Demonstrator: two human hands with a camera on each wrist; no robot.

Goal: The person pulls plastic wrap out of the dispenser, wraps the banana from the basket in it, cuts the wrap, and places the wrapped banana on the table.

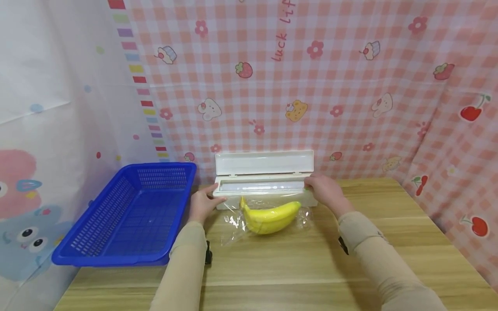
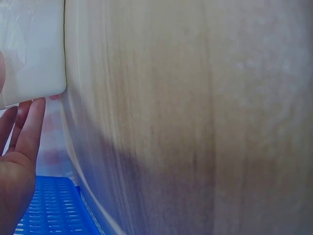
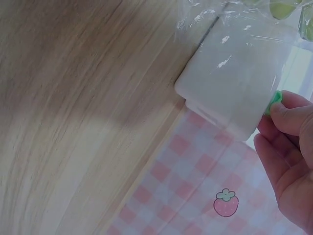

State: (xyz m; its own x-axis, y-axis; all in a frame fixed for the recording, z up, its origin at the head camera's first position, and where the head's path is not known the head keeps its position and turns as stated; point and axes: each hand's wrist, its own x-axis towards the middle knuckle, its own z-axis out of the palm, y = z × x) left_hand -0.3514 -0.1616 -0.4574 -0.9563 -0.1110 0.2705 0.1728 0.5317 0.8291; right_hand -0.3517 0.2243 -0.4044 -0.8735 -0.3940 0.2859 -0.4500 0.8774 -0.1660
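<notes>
The white dispenser (image 1: 264, 178) at frame centre could skid if the left hand (image 1: 201, 205) loses its thumb-and-finger hold while the right hand (image 1: 326, 191) — pinching the green tab (image 3: 275, 103) — tugs, jostling the film-wrapped banana (image 1: 270, 218).

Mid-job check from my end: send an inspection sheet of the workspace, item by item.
Surface: wood-grain table.
Job's things: white box, lid raised, roll inside; yellow banana in front, clear film showing at both its ends.
Clutter: blue basket at the left.
Hands: left hand holds the box's left end; right hand pinches a green tab at its right.
Cables: nothing seen.
Surroundings: pink checked cloth behind, white printed cloth left.
</notes>
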